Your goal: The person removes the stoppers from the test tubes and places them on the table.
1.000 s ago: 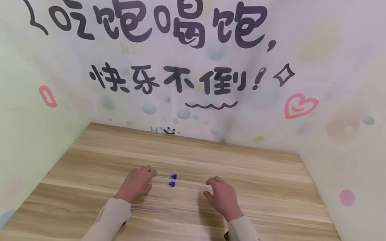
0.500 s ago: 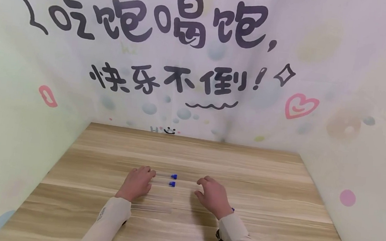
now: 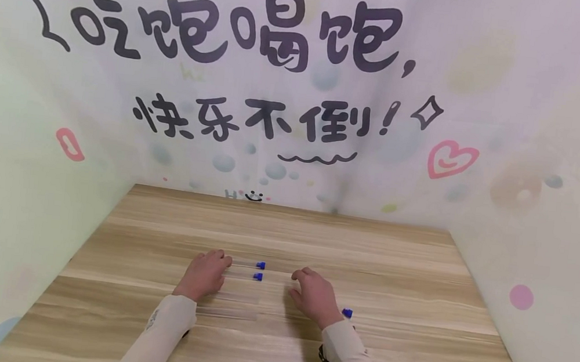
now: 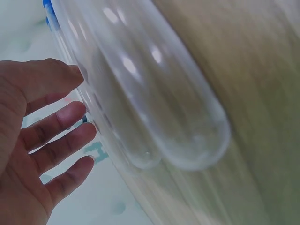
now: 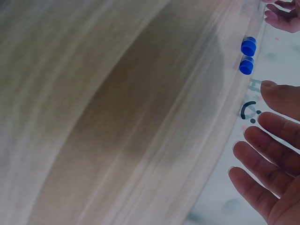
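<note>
Clear test tubes lie side by side on the wood-grain table (image 3: 285, 230). Two have blue caps (image 3: 259, 265) pointing right; the ends of the lower tubes (image 3: 230, 313) show no cap. My left hand (image 3: 202, 277) is over the left part of the capped tubes, fingers loosely bent. In the left wrist view its thumb and fingers spread beside the rounded test tubes (image 4: 173, 117); whether they touch cannot be told. My right hand (image 3: 315, 297) hovers right of the caps, holding nothing. In the right wrist view its fingers (image 5: 262, 164) are relaxed and apart.
Another blue cap (image 3: 347, 313) lies on the table beside the right wrist; whether it sits on anything is hidden. A printed white wall sheet (image 3: 290, 175) rises behind the table, with pale side walls (image 3: 541, 240) at both sides.
My right hand has moved left toward the blue caps, uncovering the blue cap beside its wrist. My left hand has barely moved, and the tubes lie as before.
</note>
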A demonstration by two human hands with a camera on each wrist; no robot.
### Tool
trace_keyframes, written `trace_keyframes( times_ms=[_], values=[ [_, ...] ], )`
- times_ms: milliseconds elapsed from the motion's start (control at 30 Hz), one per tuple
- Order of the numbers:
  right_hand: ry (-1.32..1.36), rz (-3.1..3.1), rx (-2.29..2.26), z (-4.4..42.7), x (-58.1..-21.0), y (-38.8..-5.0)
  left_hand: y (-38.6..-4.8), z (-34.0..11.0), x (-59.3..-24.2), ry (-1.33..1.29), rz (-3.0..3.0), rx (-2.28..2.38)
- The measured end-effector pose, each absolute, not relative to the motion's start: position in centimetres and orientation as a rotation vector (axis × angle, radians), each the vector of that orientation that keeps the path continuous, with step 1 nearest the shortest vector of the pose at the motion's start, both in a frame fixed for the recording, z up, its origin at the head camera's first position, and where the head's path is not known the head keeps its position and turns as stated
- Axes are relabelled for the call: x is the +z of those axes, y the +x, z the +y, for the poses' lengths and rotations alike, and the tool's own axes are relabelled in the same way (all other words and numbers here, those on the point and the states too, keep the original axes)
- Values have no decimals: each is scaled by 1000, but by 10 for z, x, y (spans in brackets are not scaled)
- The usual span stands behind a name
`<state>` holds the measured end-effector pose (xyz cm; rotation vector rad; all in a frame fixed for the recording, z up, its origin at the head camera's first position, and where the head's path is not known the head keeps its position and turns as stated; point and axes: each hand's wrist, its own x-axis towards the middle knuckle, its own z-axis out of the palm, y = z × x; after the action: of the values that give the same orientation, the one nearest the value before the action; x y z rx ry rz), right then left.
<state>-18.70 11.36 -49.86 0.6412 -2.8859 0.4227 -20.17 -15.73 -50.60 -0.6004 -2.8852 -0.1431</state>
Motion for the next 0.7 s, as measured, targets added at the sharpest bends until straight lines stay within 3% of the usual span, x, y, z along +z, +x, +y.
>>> trace_keyframes(
  times_ms=[700],
  values=[
    [653, -2899, 438, 108, -504, -191, -205, -159, -511, -594, -2915, -95]
  ],
)
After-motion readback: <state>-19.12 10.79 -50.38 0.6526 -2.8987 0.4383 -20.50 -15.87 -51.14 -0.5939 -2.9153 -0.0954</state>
